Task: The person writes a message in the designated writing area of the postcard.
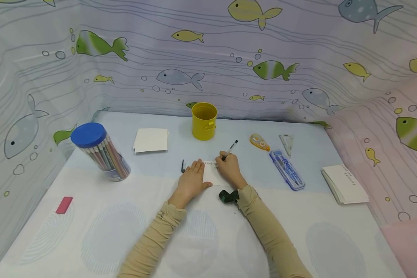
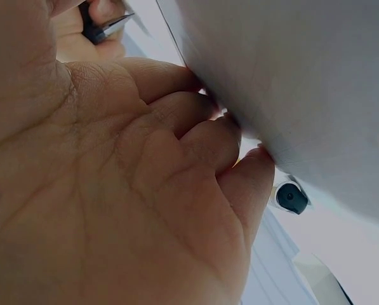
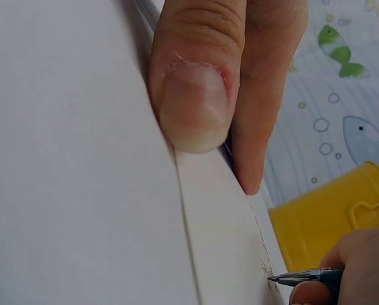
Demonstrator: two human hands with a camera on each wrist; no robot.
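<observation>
My left hand (image 1: 192, 182) lies with straight fingers on a small white paper card (image 1: 212, 177), its thumb stretched to the right across the lower part. In the right wrist view that thumb (image 3: 199, 108) presses near the card's edge. My right hand (image 1: 230, 168) pinches a pen (image 1: 233, 145) with a dark grip and a metal cone tip. Its tip meets the card beside a row of small writing, as the right wrist view shows. A black pen cap (image 1: 182, 166) lies just left of my left fingertips; its round dark end (image 2: 291, 198) shows in the left wrist view.
Behind the hands stands a yellow bucket (image 1: 204, 127), with blank cards (image 1: 151, 139) to its left. A blue-lidded pencil jar (image 1: 104, 156) and red eraser (image 1: 64, 205) lie left. Rightward are correction tape (image 1: 259, 142), a set square (image 1: 287, 143), a blue case (image 1: 287, 170) and written cards (image 1: 345, 184).
</observation>
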